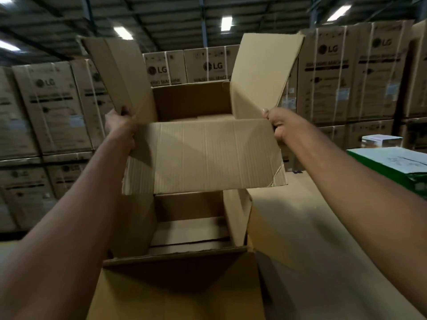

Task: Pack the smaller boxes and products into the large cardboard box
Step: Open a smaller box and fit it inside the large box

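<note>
Head view: left hand (120,126), right hand (278,126) curled round cardboard box (203,155) corners.

Smooth tan floor (323,239), shadowed toward the near edge. Standing on it at centre, an open box (236,215) with flaps up; along the left and back, tall stacks of LG cartons (335,72). At the right edge, a green box (390,172), base unseen.
</note>
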### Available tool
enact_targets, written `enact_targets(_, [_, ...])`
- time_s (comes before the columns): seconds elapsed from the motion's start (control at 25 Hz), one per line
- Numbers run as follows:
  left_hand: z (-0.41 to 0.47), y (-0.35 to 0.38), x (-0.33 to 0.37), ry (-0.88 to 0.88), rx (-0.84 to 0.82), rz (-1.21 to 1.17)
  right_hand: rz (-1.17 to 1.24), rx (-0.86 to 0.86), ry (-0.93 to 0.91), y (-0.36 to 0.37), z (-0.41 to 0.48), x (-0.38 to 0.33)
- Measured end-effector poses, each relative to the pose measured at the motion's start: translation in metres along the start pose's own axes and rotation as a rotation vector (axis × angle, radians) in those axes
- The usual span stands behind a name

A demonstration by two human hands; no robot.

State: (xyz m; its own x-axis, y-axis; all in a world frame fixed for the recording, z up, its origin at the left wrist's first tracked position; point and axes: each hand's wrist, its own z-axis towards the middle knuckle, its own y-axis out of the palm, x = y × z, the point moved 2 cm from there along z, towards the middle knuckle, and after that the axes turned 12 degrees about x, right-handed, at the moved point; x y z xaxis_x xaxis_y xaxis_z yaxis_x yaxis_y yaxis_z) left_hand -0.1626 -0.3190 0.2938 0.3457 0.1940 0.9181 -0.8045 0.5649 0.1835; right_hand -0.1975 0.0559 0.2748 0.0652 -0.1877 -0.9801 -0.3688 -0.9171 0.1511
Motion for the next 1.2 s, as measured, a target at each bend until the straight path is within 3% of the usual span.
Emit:
enact_targets(0.32, [0.057,-0.051,-0.059,-0.035,-0.119,0.077,-0.056,0.051,-0.015,0.056,-0.051,0.058])
enact_targets(0.52, [0.057,-0.075,-0.121,-0.068,-0.066,0.199,-0.159,0.083,0.078,0.076,-0.05,0.105])
enact_targets(0.8, [0.036,-0.098,-0.197,-0.129,-0.154,0.429,-0.339,0.163,0.068,0.087,-0.065,0.159])
enact_targets(1.12, [0.019,-0.091,-0.251,-0.299,-0.487,0.609,-0.604,0.357,-0.005,0.084,-0.044,0.219])
enact_targets(1.2, [0.017,-0.091,-0.252,-0.281,-0.526,0.697,-0.865,0.441,-0.143,0.081,-0.03,0.23])
